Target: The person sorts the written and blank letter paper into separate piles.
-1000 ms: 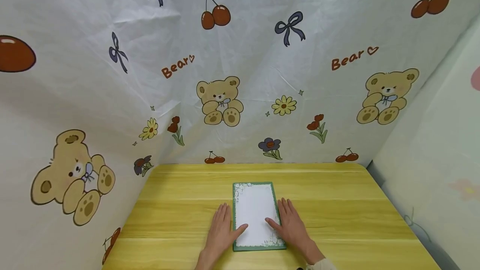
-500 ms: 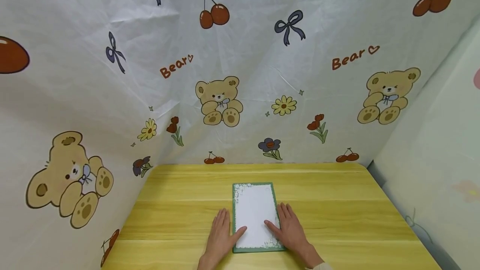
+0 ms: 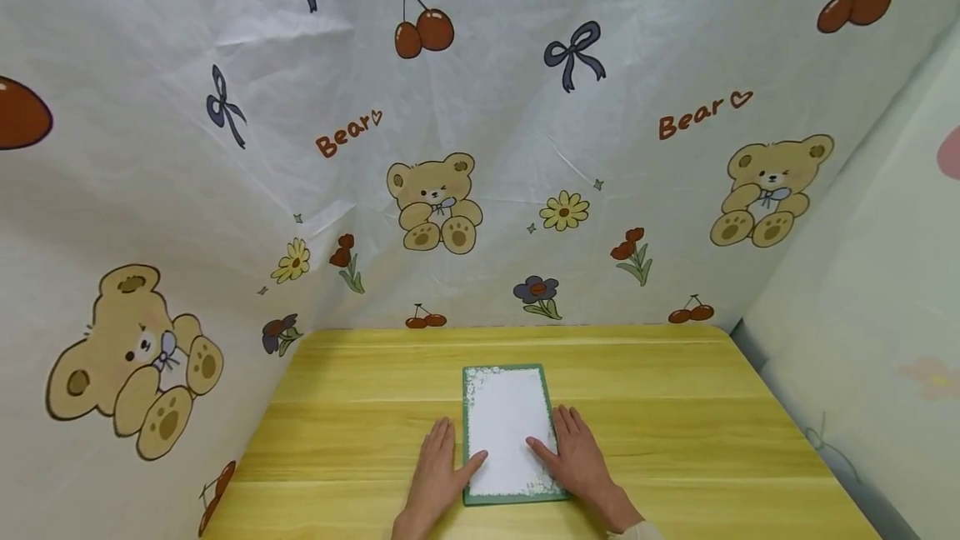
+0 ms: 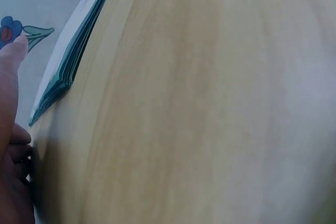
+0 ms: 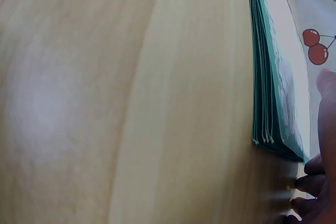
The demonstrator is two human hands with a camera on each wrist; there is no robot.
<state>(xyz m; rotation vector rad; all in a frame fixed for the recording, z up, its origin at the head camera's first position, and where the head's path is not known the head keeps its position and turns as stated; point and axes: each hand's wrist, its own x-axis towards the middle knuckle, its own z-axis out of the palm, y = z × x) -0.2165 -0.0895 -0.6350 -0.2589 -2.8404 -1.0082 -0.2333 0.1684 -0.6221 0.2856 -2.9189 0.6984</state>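
A stack of green-edged sheets (image 3: 510,432) lies flat on the table, its top white with a pale floral border. The wrist views show several thin layers along the edge of the stack (image 4: 79,51). On its left side my left hand (image 3: 435,473) rests with straight fingers along the edge, thumb reaching over the white face. My right hand (image 3: 581,461) lies likewise along the right edge, its thumb over the top sheet. Neither hand is curled round the stack. In the right wrist view, the near corner of the stack (image 5: 273,93) shows slightly fanned layers.
The yellow wood-grain table (image 3: 345,407) extends to both sides of the stack. Behind it hangs a white cloth (image 3: 495,107) printed with bears, cherries, bows and flowers. A pale cloth (image 3: 885,273) borders the right side, with a thin cord (image 3: 828,444) near the table edge.
Both hands have slid slightly toward the person along the sides of the stack. The stack itself stays nearly in place, and the head view has shifted a little.
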